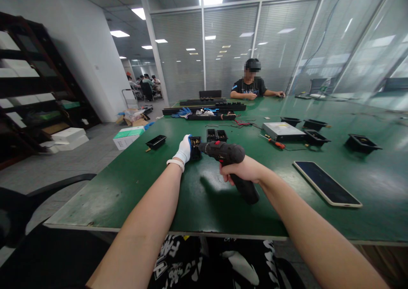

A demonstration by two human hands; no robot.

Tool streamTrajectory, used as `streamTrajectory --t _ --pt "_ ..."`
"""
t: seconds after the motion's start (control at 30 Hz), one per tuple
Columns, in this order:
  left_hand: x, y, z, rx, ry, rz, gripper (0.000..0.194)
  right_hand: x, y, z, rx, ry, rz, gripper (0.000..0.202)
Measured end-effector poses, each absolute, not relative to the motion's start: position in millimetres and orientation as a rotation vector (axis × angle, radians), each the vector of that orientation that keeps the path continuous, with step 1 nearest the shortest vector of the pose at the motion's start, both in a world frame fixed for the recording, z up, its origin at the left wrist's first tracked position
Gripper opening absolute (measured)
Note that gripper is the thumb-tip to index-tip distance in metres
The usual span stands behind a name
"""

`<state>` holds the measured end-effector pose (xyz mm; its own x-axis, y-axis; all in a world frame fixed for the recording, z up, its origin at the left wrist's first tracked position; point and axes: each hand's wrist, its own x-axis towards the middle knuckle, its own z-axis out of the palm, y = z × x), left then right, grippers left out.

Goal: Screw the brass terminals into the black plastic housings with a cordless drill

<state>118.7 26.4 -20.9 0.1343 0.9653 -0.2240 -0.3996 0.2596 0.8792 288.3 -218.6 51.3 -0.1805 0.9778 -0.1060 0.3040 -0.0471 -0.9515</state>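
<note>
My left hand [184, 149], in a white glove with blue at the fingertips, grips a small black socket module [195, 148] with brass-coloured contacts, tilted up on the green table. My bare right hand [242, 170] is wrapped around the handle of a black cordless drill [225, 151] with red marks. The drill points left, and its tip meets or nearly meets the module's face; exact contact is too small to tell. Just behind the module stand two similar black modules [216, 135] side by side. A black tray-like housing [156, 142] lies to the left.
On the right lie a phone [327, 182], an orange-handled screwdriver [276, 143], a silver metal box [283, 131] and several black housings [362, 143]. Long black rails [204, 110] and a blue glove [182, 113] lie at the back. A person [250, 85] sits across the table [134, 204].
</note>
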Motion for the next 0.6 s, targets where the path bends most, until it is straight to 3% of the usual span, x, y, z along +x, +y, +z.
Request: streamTrajectory --t 0.13,0.6 --pt "118.5 25.2 -20.0 0.803 1.012 1.144 0.031 288.5 -217.9 50.7 -1.373 -1.550 1.251 0.005" --pt "117.8 28.0 -22.6 0.751 0.937 1.144 0.034 288.5 -218.1 51.8 -1.373 -1.556 1.256 0.008"
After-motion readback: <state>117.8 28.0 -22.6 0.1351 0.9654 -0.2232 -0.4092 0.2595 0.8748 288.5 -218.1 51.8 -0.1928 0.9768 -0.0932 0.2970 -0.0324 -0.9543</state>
